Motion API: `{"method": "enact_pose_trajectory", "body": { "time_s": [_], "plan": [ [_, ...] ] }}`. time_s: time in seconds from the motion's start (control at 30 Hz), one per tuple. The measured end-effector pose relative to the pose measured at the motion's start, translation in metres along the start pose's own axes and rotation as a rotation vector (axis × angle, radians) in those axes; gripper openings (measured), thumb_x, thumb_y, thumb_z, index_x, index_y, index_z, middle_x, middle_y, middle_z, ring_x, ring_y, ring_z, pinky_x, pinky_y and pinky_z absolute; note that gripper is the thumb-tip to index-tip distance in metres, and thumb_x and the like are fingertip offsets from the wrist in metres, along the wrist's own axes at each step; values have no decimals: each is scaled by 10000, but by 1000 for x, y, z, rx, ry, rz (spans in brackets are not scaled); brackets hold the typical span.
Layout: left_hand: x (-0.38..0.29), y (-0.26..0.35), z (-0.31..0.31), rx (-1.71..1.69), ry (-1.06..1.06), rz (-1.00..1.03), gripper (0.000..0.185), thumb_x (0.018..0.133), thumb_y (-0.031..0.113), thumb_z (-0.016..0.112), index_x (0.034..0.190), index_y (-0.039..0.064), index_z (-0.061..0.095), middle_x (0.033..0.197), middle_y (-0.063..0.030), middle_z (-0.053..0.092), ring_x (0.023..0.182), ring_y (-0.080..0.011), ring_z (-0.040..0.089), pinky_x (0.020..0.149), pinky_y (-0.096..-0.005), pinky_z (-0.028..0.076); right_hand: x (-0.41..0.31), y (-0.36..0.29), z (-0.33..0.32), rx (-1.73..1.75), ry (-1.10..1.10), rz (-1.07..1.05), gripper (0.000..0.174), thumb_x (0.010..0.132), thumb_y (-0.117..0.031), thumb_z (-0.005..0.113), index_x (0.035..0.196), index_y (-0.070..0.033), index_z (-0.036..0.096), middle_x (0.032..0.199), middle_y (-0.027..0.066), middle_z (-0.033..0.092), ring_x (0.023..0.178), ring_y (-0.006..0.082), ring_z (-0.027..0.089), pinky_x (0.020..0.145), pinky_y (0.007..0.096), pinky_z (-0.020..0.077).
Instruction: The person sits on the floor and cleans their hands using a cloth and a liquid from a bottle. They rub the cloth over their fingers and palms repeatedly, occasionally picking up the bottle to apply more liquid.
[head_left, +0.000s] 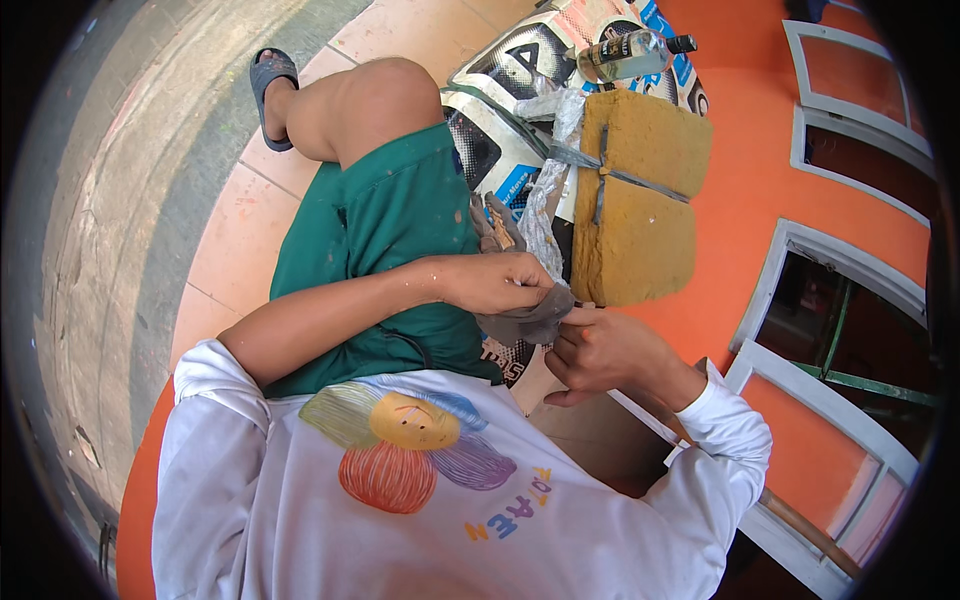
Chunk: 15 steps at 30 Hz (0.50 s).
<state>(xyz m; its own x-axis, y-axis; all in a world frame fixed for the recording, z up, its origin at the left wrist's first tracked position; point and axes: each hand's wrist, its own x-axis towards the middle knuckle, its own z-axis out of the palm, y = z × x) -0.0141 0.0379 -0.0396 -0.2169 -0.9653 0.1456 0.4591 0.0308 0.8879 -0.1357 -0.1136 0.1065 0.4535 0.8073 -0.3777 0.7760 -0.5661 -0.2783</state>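
My left hand pinches a piece of thin grey cloth above my lap; its shape suggests a glove, but I cannot tell. Beside it, my right hand has one finger stretched to the cloth's edge, where the fingertip is partly hidden. The thumb and other fingers of that hand are bent and apart, with nothing visible in them. Just beyond my left hand lies another crumpled grey-brown cloth, against my green shorts.
A mustard-yellow foam block, bound with a grey strip, stands by the orange wall. Past it, a clear bottle with a black cap lies on a printed black-and-white sheet. White-framed windows line the right side.
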Motion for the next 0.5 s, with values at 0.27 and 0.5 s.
{"method": "enact_pose_trajectory", "body": {
  "time_s": [0.27,0.5],
  "plan": [
    [-3,14,8,-189,-64,92,140,895,13,469,858,-36,595,674,48,505,603,-42,418,498,-263,358,-5,6,-5,-215,157,-169,448,879,-429,657,617,-80,551,597,20,567,655,176,618,831,283,514],
    [-4,2,3,-220,-291,63,226,1014,48,438,986,-96,610,780,42,572,720,-33,466,613,-249,419,-2,-4,-10,-248,202,-256,454,933,-393,624,620,-73,542,587,4,537,664,156,611,980,318,501]
  ]
}}
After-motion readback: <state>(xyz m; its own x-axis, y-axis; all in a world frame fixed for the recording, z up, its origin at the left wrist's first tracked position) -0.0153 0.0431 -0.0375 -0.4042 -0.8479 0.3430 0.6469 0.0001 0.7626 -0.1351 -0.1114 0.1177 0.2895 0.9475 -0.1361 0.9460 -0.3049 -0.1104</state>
